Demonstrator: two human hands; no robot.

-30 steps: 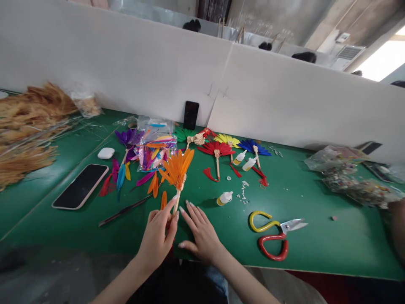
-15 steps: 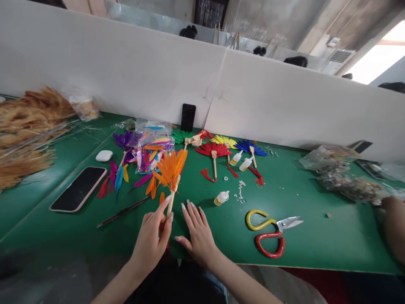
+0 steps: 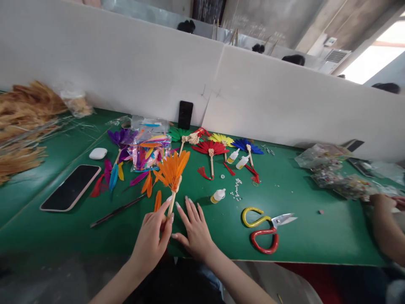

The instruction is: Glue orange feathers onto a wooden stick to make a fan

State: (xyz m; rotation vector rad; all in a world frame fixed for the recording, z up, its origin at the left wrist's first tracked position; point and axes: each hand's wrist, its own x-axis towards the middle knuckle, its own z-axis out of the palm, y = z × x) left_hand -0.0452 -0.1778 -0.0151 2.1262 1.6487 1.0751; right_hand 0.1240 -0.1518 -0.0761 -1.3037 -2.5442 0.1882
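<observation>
Unmoved, orange feather fan (image 3: 172, 171) stands pinched in left hand (image 3: 152, 240), right hand (image 3: 196, 230) beside.

Craft workshop, shared bench. Long green table (image 3: 316, 236) backed by white partition boards (image 3: 268, 101). Finished feather fans (image 3: 210, 148) lie in a row, loose dyed feathers (image 3: 114, 175) beside them, with glue bottles (image 3: 217, 195), scissors (image 3: 264, 230) and heaped straw (image 3: 22, 122). Another worker's arm (image 3: 384, 223) at right.

Left hand (image 3: 151, 240) pinches orange feather fan (image 3: 172, 171) stick – right hand (image 3: 195, 230) flat on green table (image 3: 316, 236).
</observation>
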